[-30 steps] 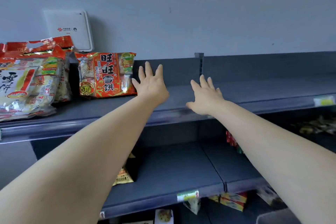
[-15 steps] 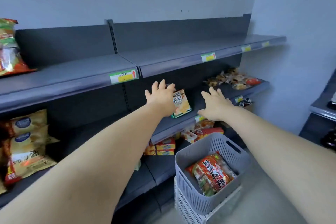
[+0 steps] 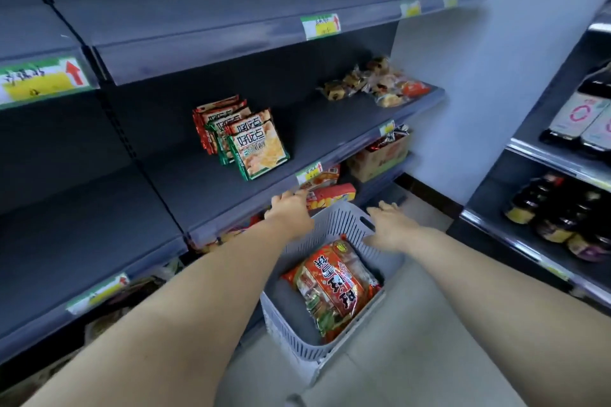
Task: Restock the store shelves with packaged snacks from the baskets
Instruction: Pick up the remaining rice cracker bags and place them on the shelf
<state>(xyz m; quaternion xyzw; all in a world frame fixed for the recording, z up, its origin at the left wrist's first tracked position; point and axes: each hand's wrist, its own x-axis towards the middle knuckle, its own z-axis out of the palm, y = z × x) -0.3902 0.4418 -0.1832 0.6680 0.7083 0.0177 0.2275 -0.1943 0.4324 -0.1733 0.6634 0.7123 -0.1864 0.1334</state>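
A grey slotted basket (image 3: 344, 220) stands on the floor beside the dark shelf unit, stacked on another basket. Inside it lies a large red and orange snack bag (image 3: 334, 287). My left hand (image 3: 291, 210) hovers over the basket's far left rim with fingers straight and holds nothing. Over the right rim, my right hand (image 3: 388, 226) reaches with fingers spread, also empty. Neither hand touches the bag. The middle shelf (image 3: 215, 195) carries a short row of green and red cracker packs (image 3: 246, 139).
Wrapped pastries (image 3: 377, 82) lie on the middle shelf's right end. A cardboard box (image 3: 380, 158) and red boxes (image 3: 330, 196) sit on lower shelves behind the basket. A second shelf unit with dark bottles (image 3: 555, 211) stands on the right. Pale floor lies between the units.
My view swung right and down from the top shelf to the basket. Both empty hands came down from shelf height to just above the basket's rim.
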